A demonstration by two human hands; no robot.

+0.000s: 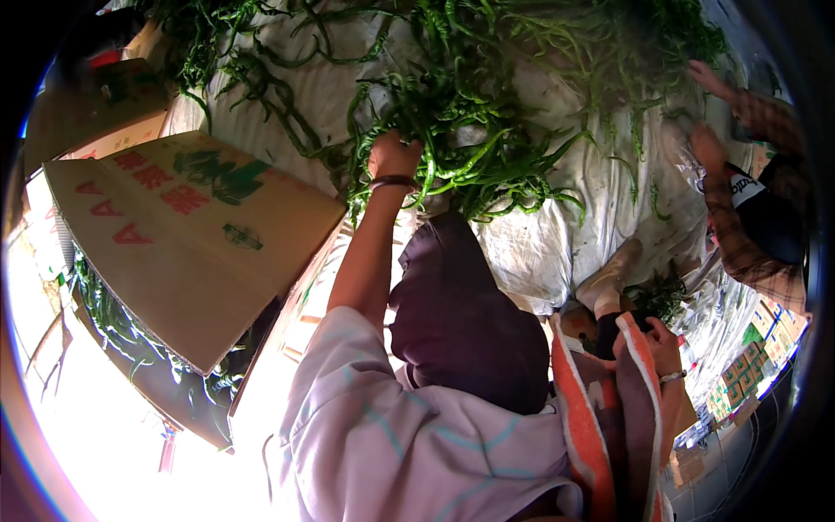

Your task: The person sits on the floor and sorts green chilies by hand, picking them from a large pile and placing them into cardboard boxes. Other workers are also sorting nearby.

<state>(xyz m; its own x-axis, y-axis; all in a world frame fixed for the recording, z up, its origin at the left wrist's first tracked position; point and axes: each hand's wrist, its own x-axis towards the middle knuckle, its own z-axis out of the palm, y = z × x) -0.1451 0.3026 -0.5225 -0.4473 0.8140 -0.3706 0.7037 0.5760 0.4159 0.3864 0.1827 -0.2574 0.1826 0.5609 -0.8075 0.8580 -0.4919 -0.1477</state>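
Observation:
My left hand (394, 155), with a dark bangle at the wrist, reaches into a heap of long green chili peppers (456, 111). Its fingers are curled around some of them, partly hidden among the pods. The peppers lie on a pale, wrinkled sheet (541, 254). My right hand (665, 346), with a band on the wrist, is low at the right, beside an orange-edged cloth (580, 417) and a dark-clothed leg. Its fingers are bent and partly hidden, so its hold is unclear.
At left stands a printed cardboard box (215, 228) with its flap raised and green peppers inside. Another carton (98, 124) is behind it. At right, a co-worker in plaid sleeves (724, 228) has both hands near the peppers. Stacked cartons (743, 375) stand at lower right.

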